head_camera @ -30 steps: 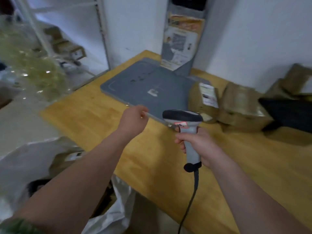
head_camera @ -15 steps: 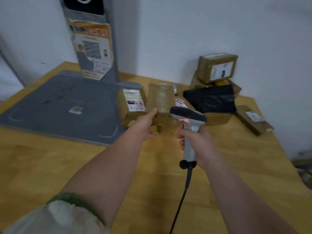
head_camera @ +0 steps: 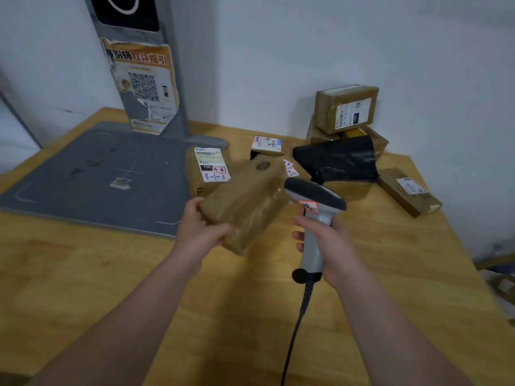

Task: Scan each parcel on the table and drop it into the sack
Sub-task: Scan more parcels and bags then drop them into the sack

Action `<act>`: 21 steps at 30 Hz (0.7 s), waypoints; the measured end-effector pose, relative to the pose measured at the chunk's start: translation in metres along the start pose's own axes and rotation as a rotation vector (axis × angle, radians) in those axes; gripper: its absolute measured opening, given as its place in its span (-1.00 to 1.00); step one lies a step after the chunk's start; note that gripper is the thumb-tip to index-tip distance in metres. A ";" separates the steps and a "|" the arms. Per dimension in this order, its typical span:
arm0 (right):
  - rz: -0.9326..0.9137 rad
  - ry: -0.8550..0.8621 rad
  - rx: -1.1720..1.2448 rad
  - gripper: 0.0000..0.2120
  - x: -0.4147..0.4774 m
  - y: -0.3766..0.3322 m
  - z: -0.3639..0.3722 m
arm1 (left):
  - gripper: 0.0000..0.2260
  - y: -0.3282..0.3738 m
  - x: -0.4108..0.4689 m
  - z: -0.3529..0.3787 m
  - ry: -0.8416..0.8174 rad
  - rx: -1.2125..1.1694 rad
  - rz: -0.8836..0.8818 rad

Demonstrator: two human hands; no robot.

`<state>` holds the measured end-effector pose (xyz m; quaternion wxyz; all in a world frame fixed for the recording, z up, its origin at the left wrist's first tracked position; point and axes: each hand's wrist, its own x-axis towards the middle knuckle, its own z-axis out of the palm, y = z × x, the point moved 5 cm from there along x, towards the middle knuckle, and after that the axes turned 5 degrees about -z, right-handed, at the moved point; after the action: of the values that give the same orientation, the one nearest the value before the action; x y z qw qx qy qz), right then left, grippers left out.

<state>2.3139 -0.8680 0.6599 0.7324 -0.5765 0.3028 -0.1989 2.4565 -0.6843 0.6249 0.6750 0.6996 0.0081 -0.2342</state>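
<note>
The head camera looks down at a wooden worktop (head_camera: 111,288) by a white wall (head_camera: 306,51). The left hand (head_camera: 199,232) holds a brown parcel (head_camera: 245,207) up off the worktop. Its grip is closed round the near left end of the parcel. The parcel is tilted, with its far end pointing up and away. The right hand (head_camera: 331,246) has its grip closed round the grey handle of a scanner (head_camera: 315,195). The dark head of the scanner is just beside the right side of the brown parcel, and it has a small red-edged sticker on it. A black cable (head_camera: 295,330) hangs from the bottom of the handle and runs down to the near edge of the picture. More parcels lie at the back of the worktop. A labelled parcel (head_camera: 209,168) with "4-1-3" written on it sits just behind the held one. A small box (head_camera: 266,144) with a white label sits near it. A black bag (head_camera: 337,160) lies to the right, in front of a pile of brown boxes, and the top box (head_camera: 345,108) leans near the wall. A flat box (head_camera: 409,190) lies at the far right. On the left is a big grey mat (head_camera: 92,176), and a grey post (head_camera: 175,93) with an orange poster (head_camera: 142,84) stands behind it.
</note>
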 end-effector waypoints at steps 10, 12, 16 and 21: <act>0.180 0.017 -0.013 -0.83 -0.046 0.065 -0.011 | -0.23 -0.084 -0.083 -0.063 -0.016 0.677 0.203; 0.229 -0.002 -0.013 -0.77 -0.055 0.077 -0.011 | -0.27 -0.093 -0.094 -0.067 -0.097 0.539 0.124; 0.261 -0.004 0.012 -0.77 -0.068 0.087 -0.013 | -0.82 -0.098 -0.112 -0.063 -0.125 -0.031 -0.150; 0.266 -0.012 0.021 -0.85 -0.079 0.090 -0.016 | -0.64 -0.121 -0.116 -0.065 -0.052 -0.147 -0.418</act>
<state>2.2397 -0.8063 0.5878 0.7602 -0.5245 0.3702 -0.0997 2.3340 -0.5764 0.5488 0.6611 0.6253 0.1527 -0.3856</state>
